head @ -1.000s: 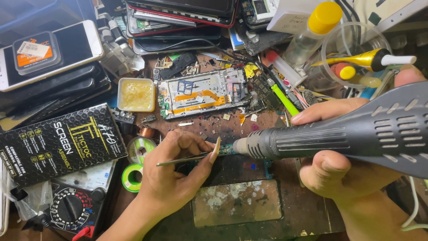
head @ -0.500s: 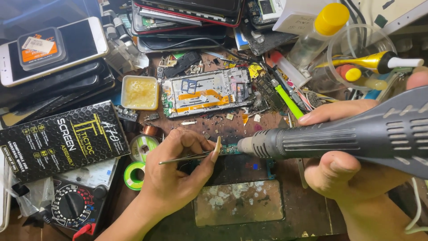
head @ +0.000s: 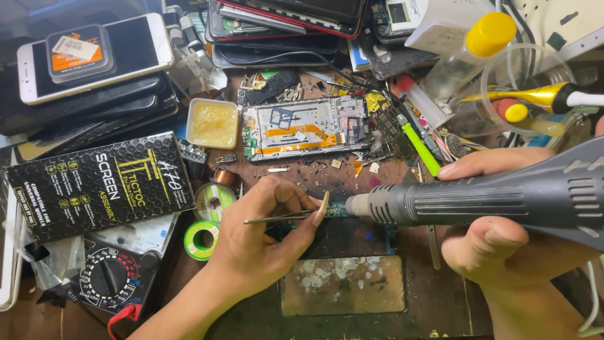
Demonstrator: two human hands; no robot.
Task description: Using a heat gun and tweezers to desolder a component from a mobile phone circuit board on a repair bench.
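Hot-air gun [head: 478, 201] shifted left; left hand [head: 264, 236] grips tweezers [head: 277, 218].

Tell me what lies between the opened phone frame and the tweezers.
In the head view, small screws and loose bits lie on the brown bench between the opened phone frame and the tweezers in the left hand.

Warm, even overhead light; sharp, soft shadows

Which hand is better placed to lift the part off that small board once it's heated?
Left, probably. The left hand already holds the tweezers, tips at the small board. The right hand is full, gripping the hot-air gun, nozzle aimed at that board.
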